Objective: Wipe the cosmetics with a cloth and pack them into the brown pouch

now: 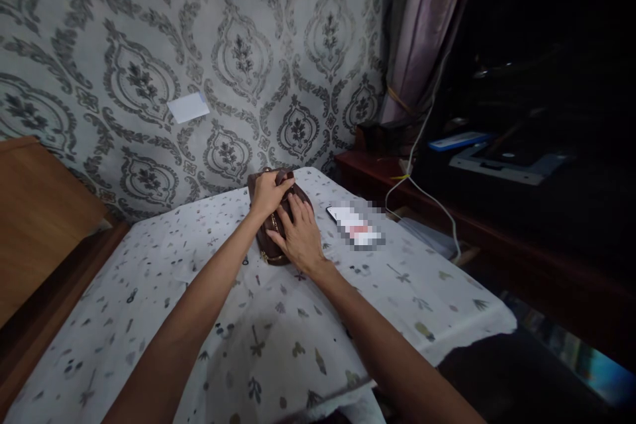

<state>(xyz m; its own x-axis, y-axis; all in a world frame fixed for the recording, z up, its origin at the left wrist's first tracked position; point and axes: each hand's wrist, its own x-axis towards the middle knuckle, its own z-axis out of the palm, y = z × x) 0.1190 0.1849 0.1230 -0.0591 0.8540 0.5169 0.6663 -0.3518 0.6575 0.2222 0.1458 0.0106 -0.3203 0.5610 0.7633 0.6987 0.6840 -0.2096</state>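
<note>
A small dark brown bag with a gold-coloured zip lies on the patterned white cloth. At its far end, my left hand is closed on the bag's short strap handle, the thumb pressed near it. My right hand rests on top of the bag, fingers spread over its right side and the thumb reaching across to the zip. Both hands hide much of the bag's upper face. To the right of my right hand lies a phone with a lit, partly blurred screen.
The white cloth covers the surface up to the patterned wall. A wooden panel stands at left. On the right are a dark red wooden ledge, a white cable, a curtain and a blue object.
</note>
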